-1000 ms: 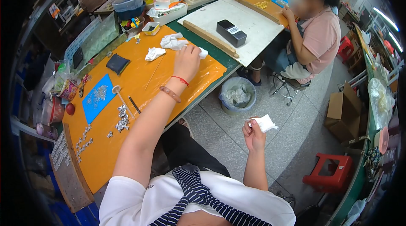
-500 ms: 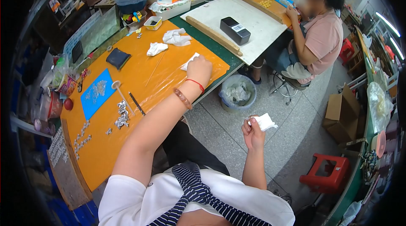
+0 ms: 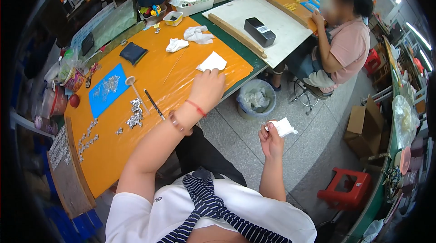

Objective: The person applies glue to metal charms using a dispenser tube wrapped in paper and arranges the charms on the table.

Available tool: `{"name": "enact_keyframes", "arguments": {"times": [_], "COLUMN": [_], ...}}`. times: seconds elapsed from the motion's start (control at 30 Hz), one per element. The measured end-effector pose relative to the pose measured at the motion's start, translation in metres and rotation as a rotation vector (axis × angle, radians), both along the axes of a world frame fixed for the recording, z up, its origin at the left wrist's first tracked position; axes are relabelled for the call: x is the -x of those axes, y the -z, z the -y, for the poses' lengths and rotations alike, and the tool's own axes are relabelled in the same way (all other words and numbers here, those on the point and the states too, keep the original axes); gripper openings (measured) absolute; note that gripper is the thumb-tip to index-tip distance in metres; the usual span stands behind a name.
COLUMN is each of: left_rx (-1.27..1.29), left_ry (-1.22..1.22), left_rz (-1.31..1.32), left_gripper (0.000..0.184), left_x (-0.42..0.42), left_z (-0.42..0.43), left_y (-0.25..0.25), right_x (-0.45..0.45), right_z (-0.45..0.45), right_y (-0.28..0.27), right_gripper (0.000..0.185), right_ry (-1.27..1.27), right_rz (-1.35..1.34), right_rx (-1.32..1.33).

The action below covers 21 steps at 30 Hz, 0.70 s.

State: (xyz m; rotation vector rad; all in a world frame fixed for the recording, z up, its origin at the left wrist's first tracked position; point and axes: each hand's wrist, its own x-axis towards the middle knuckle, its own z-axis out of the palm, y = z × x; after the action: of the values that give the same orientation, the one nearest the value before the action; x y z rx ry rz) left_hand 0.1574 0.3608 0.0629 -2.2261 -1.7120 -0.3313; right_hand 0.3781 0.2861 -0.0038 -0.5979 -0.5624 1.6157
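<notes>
On the orange-covered table (image 3: 168,93), a folded white tissue (image 3: 212,61) lies near the front right edge. My left hand (image 3: 208,87) is just on the near side of it, fingertips at its lower edge; the fingers look slightly apart and hold nothing that I can see. My right hand (image 3: 271,142) is raised over the floor beside the table, its thumb and fingers pinching another white tissue (image 3: 283,127). Two crumpled tissues, one a small wad (image 3: 176,45) and one larger (image 3: 198,35), rest farther back. A thin stick (image 3: 175,66) lies left of my left hand.
A blue tray (image 3: 107,89) bears small silvery pieces, with a silvery pile (image 3: 135,113) and a black pen (image 3: 154,103) nearby. A black box (image 3: 260,32) sits on a white board (image 3: 290,25). A lined bin (image 3: 255,100) stands on the floor; a co-worker (image 3: 343,38) sits beyond.
My left hand has shifted slightly down and its fingers have loosened, showing more of the tissue on the table. My right hand keeps its tissue in nearly the same spot. The view has shifted slightly.
</notes>
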Motion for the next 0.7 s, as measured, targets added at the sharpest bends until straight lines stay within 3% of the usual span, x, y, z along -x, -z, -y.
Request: {"name": "enact_keyframes", "arguments": {"times": [0.07,0.2,0.33,0.43,0.5,0.57,0.7], "left_rx": [-0.107,0.252,0.374,0.302,0.275,0.249,0.226], "left_ry": [0.292,0.304,0.172,-0.111,-0.164,-0.214,-0.216], "left_rz": [0.299,0.647,0.780,0.960,0.972,0.976,1.066], "left_gripper": [0.011,0.011,0.011,0.011,0.011,0.011,0.011], "left_x": [0.009,0.047,0.094,0.115,0.124,0.131,0.140], "left_z": [0.035,0.118,0.188,0.230,0.249,0.262,0.270], "left_y": [-0.020,-0.039,-0.027,-0.018,-0.016,-0.016,-0.016], "right_x": [0.003,0.011,0.038,0.067,0.089,0.108,0.143], "right_z": [0.000,-0.001,-0.002,-0.008,-0.012,-0.016,-0.010], "right_y": [0.000,-0.004,-0.013,-0.024,-0.032,-0.037,-0.059], "right_gripper": [0.007,0.009,0.016,0.030,0.035,0.051,0.056], "right_ry": [0.001,-0.052,-0.110,-0.188,-0.248,-0.343,-0.417], "right_rz": [0.001,0.004,0.076,0.126,0.080,-0.003,-0.088], "right_rx": [-0.008,-0.051,-0.067,-0.128,-0.162,-0.212,-0.224]}}
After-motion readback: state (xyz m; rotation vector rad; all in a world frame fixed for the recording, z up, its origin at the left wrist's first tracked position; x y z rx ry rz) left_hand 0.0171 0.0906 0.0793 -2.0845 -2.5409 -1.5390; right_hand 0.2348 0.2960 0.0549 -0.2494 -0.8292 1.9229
